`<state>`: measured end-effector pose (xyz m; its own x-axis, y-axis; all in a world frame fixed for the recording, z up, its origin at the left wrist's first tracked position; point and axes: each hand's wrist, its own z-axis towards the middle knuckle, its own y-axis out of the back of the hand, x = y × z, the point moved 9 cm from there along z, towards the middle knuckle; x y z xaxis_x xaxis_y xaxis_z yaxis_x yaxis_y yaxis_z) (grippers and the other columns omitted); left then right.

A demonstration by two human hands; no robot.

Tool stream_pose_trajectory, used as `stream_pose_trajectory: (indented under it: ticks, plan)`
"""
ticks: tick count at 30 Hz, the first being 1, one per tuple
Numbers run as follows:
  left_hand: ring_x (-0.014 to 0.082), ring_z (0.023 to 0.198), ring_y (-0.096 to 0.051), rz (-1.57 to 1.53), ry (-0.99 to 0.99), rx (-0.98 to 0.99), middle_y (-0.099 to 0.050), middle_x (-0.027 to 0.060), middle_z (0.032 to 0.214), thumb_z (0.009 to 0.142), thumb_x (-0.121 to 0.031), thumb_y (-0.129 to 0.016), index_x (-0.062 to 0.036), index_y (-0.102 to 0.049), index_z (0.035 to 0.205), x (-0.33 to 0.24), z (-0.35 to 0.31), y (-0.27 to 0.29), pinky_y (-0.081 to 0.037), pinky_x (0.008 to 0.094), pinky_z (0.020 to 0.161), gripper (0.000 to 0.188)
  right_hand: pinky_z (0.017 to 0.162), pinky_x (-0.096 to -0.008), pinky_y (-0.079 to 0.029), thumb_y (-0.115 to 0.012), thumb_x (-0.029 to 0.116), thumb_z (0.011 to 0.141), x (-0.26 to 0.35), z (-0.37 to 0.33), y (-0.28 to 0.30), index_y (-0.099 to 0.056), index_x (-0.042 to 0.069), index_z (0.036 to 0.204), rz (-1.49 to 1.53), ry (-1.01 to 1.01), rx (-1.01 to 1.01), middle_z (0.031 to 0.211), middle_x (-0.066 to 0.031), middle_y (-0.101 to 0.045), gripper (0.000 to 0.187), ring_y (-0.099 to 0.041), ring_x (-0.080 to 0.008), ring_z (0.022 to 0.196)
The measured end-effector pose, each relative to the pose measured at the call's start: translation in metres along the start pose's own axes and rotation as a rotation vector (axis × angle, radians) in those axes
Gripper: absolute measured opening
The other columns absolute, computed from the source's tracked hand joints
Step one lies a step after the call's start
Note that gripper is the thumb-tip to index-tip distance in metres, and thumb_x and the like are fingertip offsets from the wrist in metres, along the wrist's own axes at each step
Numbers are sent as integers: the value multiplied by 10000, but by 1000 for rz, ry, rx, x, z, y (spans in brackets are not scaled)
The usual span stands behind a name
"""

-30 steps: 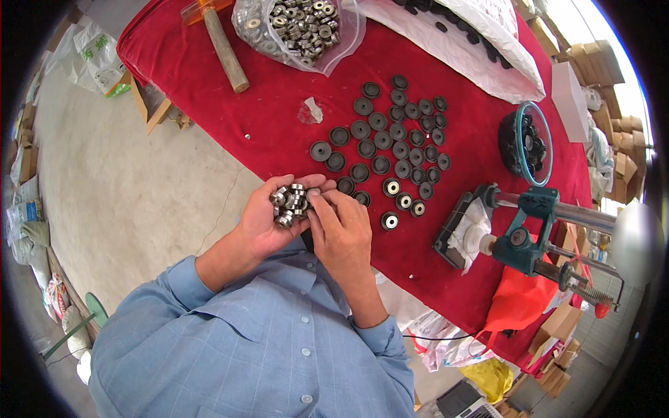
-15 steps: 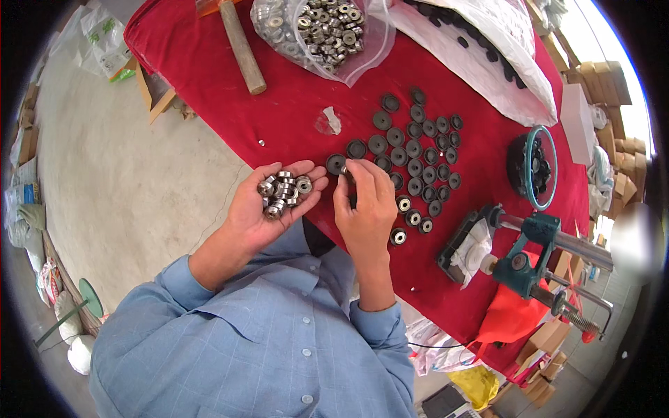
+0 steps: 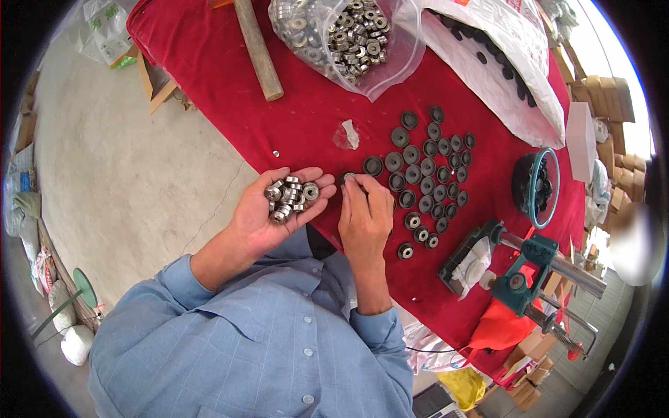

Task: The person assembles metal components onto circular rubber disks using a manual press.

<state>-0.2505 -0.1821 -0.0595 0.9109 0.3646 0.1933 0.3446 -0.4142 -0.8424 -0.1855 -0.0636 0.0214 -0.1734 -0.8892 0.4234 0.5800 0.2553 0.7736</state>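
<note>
My left hand (image 3: 254,221) is palm up, cupping a small pile of shiny metal bearings (image 3: 287,198). Beside it my right hand (image 3: 367,224) reaches over the red cloth, thumb and fingers pinched at a black round wheel (image 3: 346,176) at the near edge of the group. The bearing in that pinch is hidden by the fingertips now. Several black wheels (image 3: 412,155) with centre holes lie right of that hand, spread over the cloth. Closer to me, several wheels (image 3: 412,221) have metal bearings in their centres.
A clear bag of bearings (image 3: 359,42) and a wooden-handled hammer (image 3: 259,52) lie at the back. A white sack (image 3: 509,104) holds black parts. To the right stand a blue-rimmed container (image 3: 542,188) and a green hand press (image 3: 523,275). One loose bearing (image 3: 276,154) sits near the table edge.
My right hand has lowered its pinch onto the black wheel, where a bearing showed between the fingertips before. The left hand stays cupped. The view has shifted slightly.
</note>
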Motion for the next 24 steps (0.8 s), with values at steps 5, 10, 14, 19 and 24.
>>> stream_pose_trajectory:
  ticks: [5,10,14,19,24]
  plan:
    - [417,1322,-614,-12,19,1,-621,281,1415,1098,-266,-397,98,-572,1388,1,-3,2,-512,522,1139,498,886,-397,-542,-741,-9,889,7,-9,3,-749,-26,1117,-18,4,-2,1153,-102,-687,229,-675,-286,1010]
    - [419,1317,-615,-25,36,5,-618,286,1414,1101,-270,-389,105,-564,1392,2,-3,4,-526,524,1124,506,955,-406,-537,-705,-49,876,15,-17,3,-744,-42,1169,-94,2,42,1239,-122,-678,296,-659,-311,1100]
    - [420,1315,-617,-29,42,-1,-618,289,1411,1103,-268,-382,109,-563,1391,1,-2,3,-526,522,1126,508,973,-413,-528,-695,-57,872,15,-21,-1,-741,-43,1175,-115,-7,50,1261,-121,-672,306,-652,-313,1120]
    - [425,1332,-603,-48,55,24,-614,295,1412,1105,-275,-374,109,-555,1396,-5,1,-3,-514,539,1135,515,968,-426,-521,-688,-37,893,11,-3,-5,-745,-31,1184,-76,-7,26,1260,-127,-679,297,-652,-316,1107]
    - [411,1325,-607,-114,47,42,-654,236,1367,1065,-283,-429,40,-598,1353,-1,-4,1,-490,560,1153,466,926,-452,-510,-716,36,881,17,3,-5,-754,12,1175,-113,53,20,1239,-112,-690,297,-665,-303,1058]
